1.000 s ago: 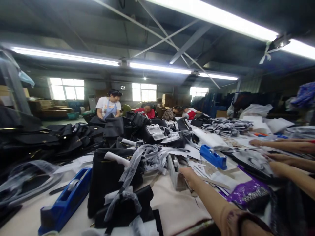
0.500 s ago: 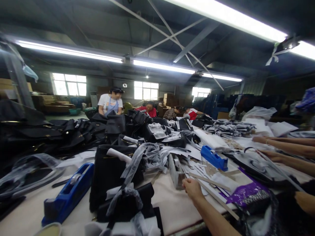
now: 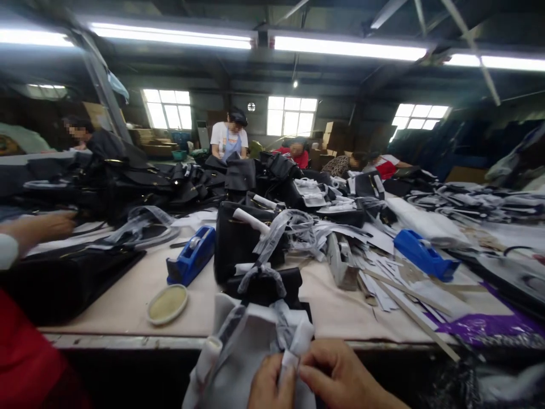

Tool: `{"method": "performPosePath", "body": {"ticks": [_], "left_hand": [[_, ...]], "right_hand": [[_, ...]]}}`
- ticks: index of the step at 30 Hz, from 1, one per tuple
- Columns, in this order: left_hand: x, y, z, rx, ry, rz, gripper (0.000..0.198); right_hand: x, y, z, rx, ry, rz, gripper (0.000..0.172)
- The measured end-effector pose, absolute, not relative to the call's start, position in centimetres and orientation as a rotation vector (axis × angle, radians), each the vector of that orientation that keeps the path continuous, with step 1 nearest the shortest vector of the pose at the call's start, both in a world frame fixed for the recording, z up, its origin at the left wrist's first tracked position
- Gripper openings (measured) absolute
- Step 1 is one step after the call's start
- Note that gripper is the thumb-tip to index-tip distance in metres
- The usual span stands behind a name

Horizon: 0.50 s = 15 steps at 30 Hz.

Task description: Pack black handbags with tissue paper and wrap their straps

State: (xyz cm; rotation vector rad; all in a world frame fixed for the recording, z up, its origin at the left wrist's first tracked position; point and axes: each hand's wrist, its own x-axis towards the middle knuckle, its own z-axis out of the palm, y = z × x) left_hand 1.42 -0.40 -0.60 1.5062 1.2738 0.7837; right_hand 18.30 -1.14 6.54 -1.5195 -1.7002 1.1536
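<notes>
1. White wrapping (image 3: 255, 346), paper-like with grey bands, is bunched right at your hands by the near edge of the table (image 3: 128, 341). Its lower part runs out of frame.
2. Your left hand (image 3: 271, 386): fingers curled in, thumb and forefinger pinched on a folded tip of the white wrapping.
3. Your right hand (image 3: 340, 379): also curled, fingertips closed on that same tip, meeting the left hand there.
4. Just beyond both hands: a low black bag (image 3: 266, 287) lying on the table, with a grey-white strip draped over it.
5. Past that: a taller black bag (image 3: 236, 244), upright, with a white roll poking from its top.
6. Ahead and left of your left hand: a round shallow lid (image 3: 167, 304), with a blue tape dispenser (image 3: 191, 257) beyond it.
7. Ahead and right of your right hand: loose paper strips (image 3: 392, 278). A second blue dispenser (image 3: 426, 258) stands well apart, and a purple sheet (image 3: 489, 328) is nearer the edge.
8. Far left of your left hand: a co-worker's hand (image 3: 46, 226), above a flat black bag (image 3: 63, 272). Contact cannot be told.
</notes>
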Motion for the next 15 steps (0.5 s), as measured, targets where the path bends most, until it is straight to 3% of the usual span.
{"method": "performPosePath", "body": {"ticks": [5, 15], "left_hand": [[1.6, -0.8, -1.3, 1.576, 1.297, 0.850, 0.041], [1.7, -0.8, -0.9, 1.587, 1.308, 0.851, 0.037]], "right_hand": [[16.8, -1.5, 3.9, -1.773, -1.730, 0.924, 0.033], [17.1, -1.7, 2.4, -1.821, -1.522, 1.034, 0.033]]}}
